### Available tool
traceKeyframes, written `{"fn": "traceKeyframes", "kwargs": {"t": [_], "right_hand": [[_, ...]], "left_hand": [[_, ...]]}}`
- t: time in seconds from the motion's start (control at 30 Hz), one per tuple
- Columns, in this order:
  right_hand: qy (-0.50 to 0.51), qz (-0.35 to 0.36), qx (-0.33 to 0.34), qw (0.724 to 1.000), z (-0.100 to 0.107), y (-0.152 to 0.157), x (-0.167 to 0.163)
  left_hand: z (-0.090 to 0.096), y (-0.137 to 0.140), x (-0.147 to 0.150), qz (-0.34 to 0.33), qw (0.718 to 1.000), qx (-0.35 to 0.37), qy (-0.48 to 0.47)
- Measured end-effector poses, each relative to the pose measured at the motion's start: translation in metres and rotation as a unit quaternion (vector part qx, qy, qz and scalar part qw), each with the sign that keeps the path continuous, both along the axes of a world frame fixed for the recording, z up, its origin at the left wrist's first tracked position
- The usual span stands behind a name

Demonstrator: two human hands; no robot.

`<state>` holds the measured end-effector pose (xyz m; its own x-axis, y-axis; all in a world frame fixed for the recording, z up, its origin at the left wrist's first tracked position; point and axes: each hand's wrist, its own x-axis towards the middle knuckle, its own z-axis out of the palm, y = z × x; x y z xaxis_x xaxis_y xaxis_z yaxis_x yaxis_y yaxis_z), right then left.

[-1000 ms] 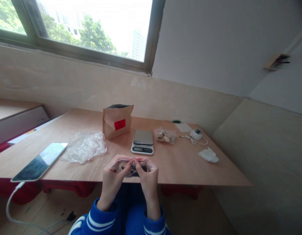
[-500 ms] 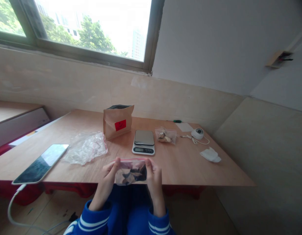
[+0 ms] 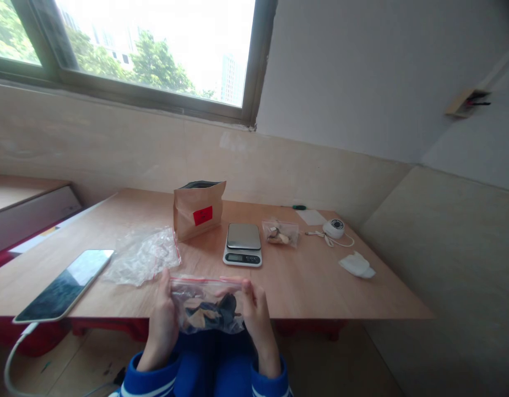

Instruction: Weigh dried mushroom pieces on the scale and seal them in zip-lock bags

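Note:
Between my hands, at the table's front edge, hangs a clear zip bag [image 3: 209,309] with a pink-red seal strip along its top. Dark and tan pieces lie inside it; their kind I cannot make out. My left hand [image 3: 162,314] is closed on the bag's left side. At the other end, my right hand [image 3: 256,314] pinches the top right corner with the thumb on the seal. Just beyond the bag stands a white kitchen scale [image 3: 243,245] with a bare metal plate.
Behind the scale at left stands a brown paper pouch [image 3: 199,215] with a red label. Empty plastic bags [image 3: 142,256] and a plugged-in phone [image 3: 66,284] lie left. Rightward are another filled zip bag [image 3: 280,234], a white camera [image 3: 334,227], a crumpled tissue [image 3: 357,266] and a green-handled tool [image 3: 299,208].
The bag has come lower and turned more towards me, showing more of its contents. My left hand has shifted left and down to its side; my right hand has dropped slightly.

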<state>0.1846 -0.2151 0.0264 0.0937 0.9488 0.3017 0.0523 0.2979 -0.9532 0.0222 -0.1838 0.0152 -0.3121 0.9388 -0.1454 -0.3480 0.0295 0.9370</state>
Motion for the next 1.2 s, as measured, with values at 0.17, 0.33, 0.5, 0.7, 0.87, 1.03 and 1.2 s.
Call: {"fn": "traceKeyframes", "kwargs": {"t": [0.17, 0.33, 0.5, 0.7, 0.87, 1.03, 1.2], "right_hand": [[0.044, 0.103, -0.053, 0.992, 0.001, 0.002, 0.0], [0.101, -0.092, -0.066, 0.988, 0.01, 0.023, 0.055], [-0.015, -0.202, -0.077, 0.976, 0.015, 0.077, 0.151], [-0.343, -0.453, -0.073, 0.82, -0.053, 0.099, 0.169], [-0.439, -0.334, -0.083, 0.83, -0.112, 0.091, 0.144], [-0.416, -0.295, -0.128, 0.851, -0.113, 0.103, 0.149], [-0.395, -0.268, -0.058, 0.877, -0.08, 0.096, 0.125]], "left_hand": [[0.005, -0.002, 0.008, -0.1, 0.988, -0.084, -0.079], [-0.001, 0.007, -0.005, -0.173, 0.985, 0.016, 0.013], [-0.009, 0.014, -0.026, -0.155, 0.986, 0.005, 0.059], [-0.018, 0.016, -0.037, -0.129, 0.989, 0.004, 0.07], [-0.027, 0.033, -0.043, -0.074, 0.982, 0.027, 0.173], [-0.033, 0.102, -0.046, 0.066, 0.937, 0.094, 0.33], [-0.026, 0.18, -0.05, 0.015, 0.915, 0.172, 0.365]]}}
